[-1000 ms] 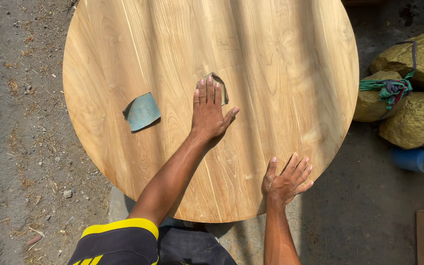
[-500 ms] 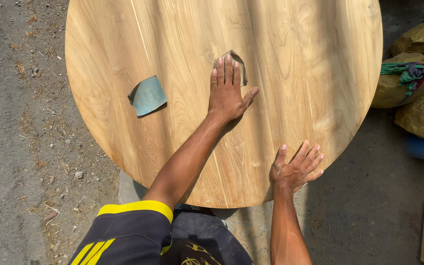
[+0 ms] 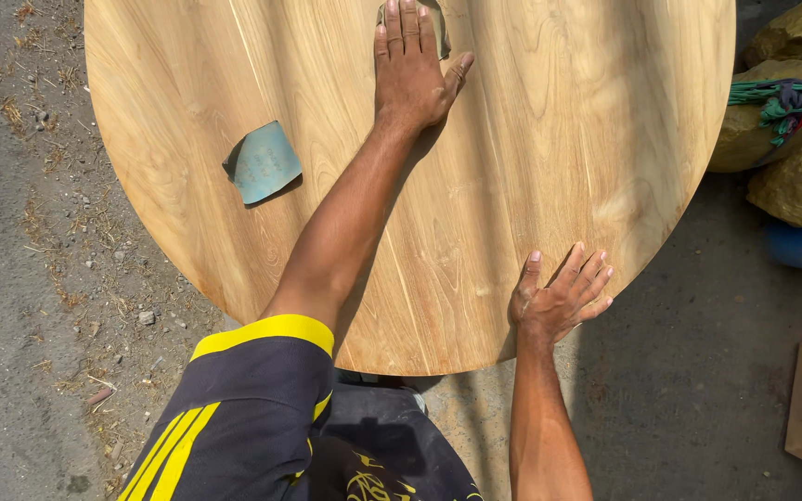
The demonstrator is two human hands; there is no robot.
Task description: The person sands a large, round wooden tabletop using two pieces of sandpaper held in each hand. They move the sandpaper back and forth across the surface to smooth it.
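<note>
1. At the left of the frame, the loose piece of blue-grey sandpaper (image 3: 264, 162) lay curled on the round wooden table (image 3: 596, 139), untouched and well apart from both hands. It sat in the same spot on the wood as in the earlier views.
2. At the upper centre, the left hand (image 3: 412, 70) pressed a second piece of sandpaper (image 3: 438, 28) flat against the wood. Its fingers (image 3: 401, 23) were straight and close together and the thumb spread; only a corner of the sheet showed beyond them.
3. This hand had moved: a second before it lay near the middle of the table, and it had since pushed further away along the grain, with the arm stretched longer. I judged this to be an outward sanding stroke under way.
4. At the lower right, the right hand (image 3: 561, 299) rested on the table's near edge, fingers spread wide and holding nothing. It had kept its place throughout, bracing the top.
5. At the far right, yellow sacks (image 3: 791, 158) sat on the ground.
</note>
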